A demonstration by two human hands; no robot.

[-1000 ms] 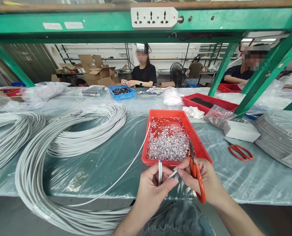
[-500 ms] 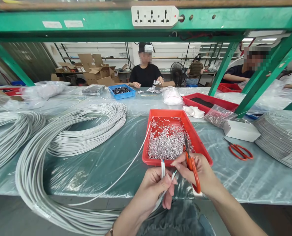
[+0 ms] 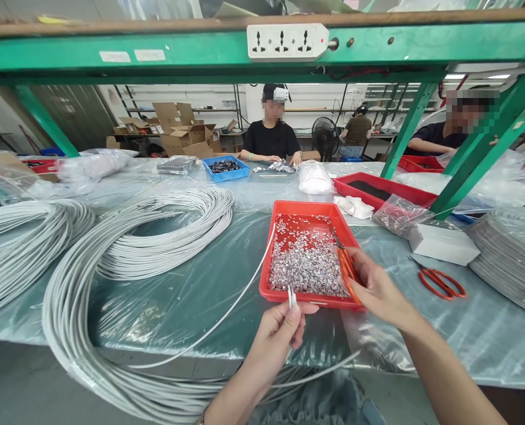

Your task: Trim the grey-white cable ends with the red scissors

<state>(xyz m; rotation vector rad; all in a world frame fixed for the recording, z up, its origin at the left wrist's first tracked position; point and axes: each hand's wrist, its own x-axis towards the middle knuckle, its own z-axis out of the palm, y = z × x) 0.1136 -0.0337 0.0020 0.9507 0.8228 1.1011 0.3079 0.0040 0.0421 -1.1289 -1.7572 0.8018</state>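
My left hand (image 3: pixel 282 324), fingers closed, pinches white cable ends (image 3: pixel 291 295) in front of the red tray's near edge. In my right hand (image 3: pixel 377 289) are orange-handled scissors (image 3: pixel 345 265), pointing away from me over the right side of the red tray (image 3: pixel 355 233). Whether the blades are apart is unclear. Many small silvery metal pieces (image 3: pixel 304 265) lie in that tray. Below my hands, a loose cable end (image 3: pixel 342 361) sticks out to the right at the table's front edge.
Coils of white cable (image 3: pixel 68 295) cover the left side, one hanging over the front edge. A second pair of orange scissors (image 3: pixel 442 282) and a white box (image 3: pixel 443 243) lie to the right. Overhead runs a green frame (image 3: pixel 178 47). A co-worker (image 3: pixel 271 139) sits opposite.
My right hand with the scissors has moved right, away from my left hand. The cable end that was between them now sticks out lower to the right. The view has shifted slightly.
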